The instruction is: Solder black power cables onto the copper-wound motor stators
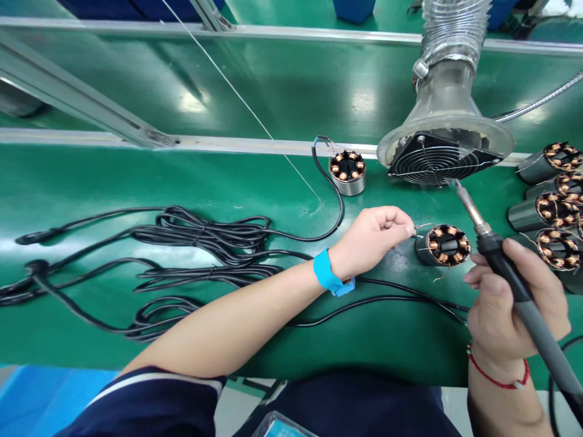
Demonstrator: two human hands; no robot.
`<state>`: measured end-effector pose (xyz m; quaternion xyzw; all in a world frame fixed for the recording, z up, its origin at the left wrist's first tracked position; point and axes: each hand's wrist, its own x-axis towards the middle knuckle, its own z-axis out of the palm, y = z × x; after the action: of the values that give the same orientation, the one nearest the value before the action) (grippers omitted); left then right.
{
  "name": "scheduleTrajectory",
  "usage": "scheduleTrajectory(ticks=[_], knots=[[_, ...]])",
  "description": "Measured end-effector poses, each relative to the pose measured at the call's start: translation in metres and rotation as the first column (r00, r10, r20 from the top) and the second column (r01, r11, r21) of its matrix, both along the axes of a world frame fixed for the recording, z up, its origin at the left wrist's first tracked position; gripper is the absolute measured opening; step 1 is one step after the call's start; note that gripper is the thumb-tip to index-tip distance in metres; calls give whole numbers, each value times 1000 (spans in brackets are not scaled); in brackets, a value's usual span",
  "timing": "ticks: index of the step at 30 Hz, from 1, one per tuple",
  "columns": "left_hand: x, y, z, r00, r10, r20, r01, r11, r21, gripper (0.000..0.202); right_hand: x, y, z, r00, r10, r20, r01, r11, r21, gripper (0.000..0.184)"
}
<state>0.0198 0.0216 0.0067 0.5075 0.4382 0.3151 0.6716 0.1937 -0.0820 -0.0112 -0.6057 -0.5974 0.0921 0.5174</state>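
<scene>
My left hand [371,240], with a blue band at the wrist, pinches thin wire ends beside a motor stator [424,252]. Copper windings ring the top of this stator, and loose thin leads stick out from it. In my right hand [514,303] is a soldering iron [507,264], its tip pointing up and away, just in front of the fume extractor's fan grille [435,159]. A second stator [350,182] stands further back, with a black cable [334,188] running to its leads. What exactly sits between my left fingertips is partly hidden.
Several more stators [528,217] are grouped at the right edge. Coiled black power cables [200,233] lie across the left of the green bench [113,176], some passing under my left forearm. A clear fume hood [449,97] hangs low at the back. A metal rail [255,145] borders the bench.
</scene>
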Motion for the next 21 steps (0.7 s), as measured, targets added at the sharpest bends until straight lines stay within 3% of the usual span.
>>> scheduleTrajectory(ticks=[5,8,15,17,21], knots=[[1,0,1,1000,-4,-1,4,1000,0,10,-16,12,2,995,62,-78,-52,991,127,45],[1,0,2,1000,-10,7,10,1000,1,10,-19,16,-2,994,92,-59,-82,985,154,39],[0,0,0,999,-21,46,19,999,32,12,-15,19,-10,973,183,144,-173,982,-78,49],[0,-1,0,998,-20,51,18,999,37,11,-18,20,-11,977,159,140,-149,986,-80,49],[0,-3,-1,998,-42,36,40,998,49,11,-26,23,-15,997,44,64,-47,997,54,51]])
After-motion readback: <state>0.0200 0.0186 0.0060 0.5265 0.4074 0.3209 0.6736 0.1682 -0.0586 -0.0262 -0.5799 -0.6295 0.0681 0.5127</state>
